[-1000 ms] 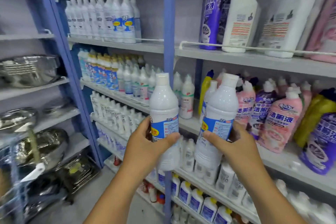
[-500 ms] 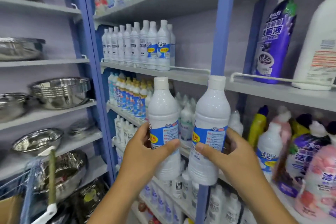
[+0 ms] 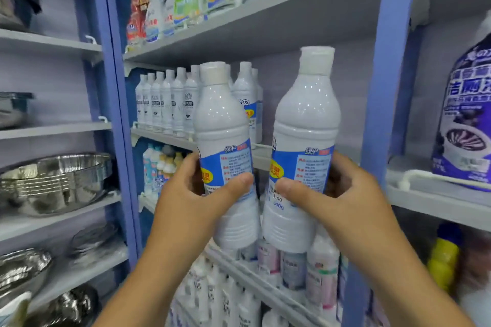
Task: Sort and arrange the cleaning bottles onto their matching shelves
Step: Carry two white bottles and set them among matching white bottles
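Two white bottles with blue labels are held upright side by side in front of the shelving. My left hand (image 3: 191, 199) grips the left bottle (image 3: 224, 125) around its label. My right hand (image 3: 342, 199) grips the right bottle (image 3: 305, 119) the same way, a little higher. Behind them a row of matching white bottles (image 3: 164, 103) stands on a grey shelf (image 3: 164, 138), with bare shelf to the right of the row behind the held bottles.
A blue upright post (image 3: 377, 87) stands just right of the held bottles. A purple bottle (image 3: 467, 125) sits on the right shelf. Spray bottles (image 3: 186, 2) fill the top shelf. Steel bowls (image 3: 55, 183) are stacked on the left shelves. Smaller bottles (image 3: 292, 268) crowd the lower shelves.
The view has swung up and closer to the shelf. Both hands have lifted the two bottles higher, up to the level of the shelf with the matching white bottles.
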